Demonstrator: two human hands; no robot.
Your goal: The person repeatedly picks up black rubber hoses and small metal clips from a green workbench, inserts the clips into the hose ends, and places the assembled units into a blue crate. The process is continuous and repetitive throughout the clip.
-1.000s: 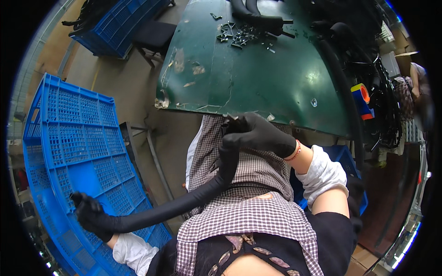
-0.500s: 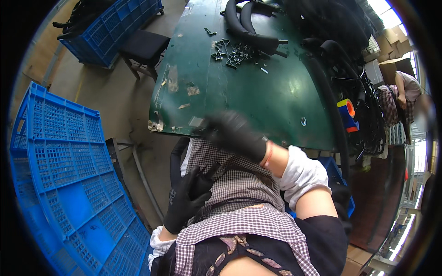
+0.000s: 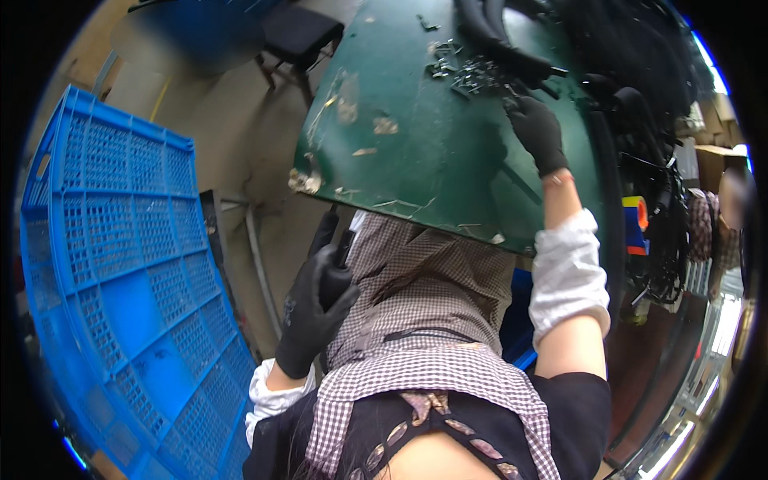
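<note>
My left hand [image 3: 316,308], in a black glove, is low beside the checked apron. Its fingers are wrapped round a black tube [image 3: 324,230], whose narrow end points up toward the table edge; the rest is hidden by the glove. My right hand [image 3: 539,132], also black-gloved, is stretched far over the green table [image 3: 416,172]. Its fingertips are drawn together at the right side of a pile of small metal clips [image 3: 472,74]; what they hold, if anything, is too small to name. Thick curved black foam tubes [image 3: 512,52] lie just behind the pile.
A large blue plastic crate [image 3: 120,208] stands at my left, with a dark stool [image 3: 300,36] beyond it. Black tubing [image 3: 640,160] is heaped along the table's right side, near a roll of orange and blue tape [image 3: 636,224]. Another person [image 3: 704,232] is at the far right.
My right hand has swung from the near table edge out to the metal clips. My left hand has shifted slightly with the black tube. The view has turned a little.
</note>
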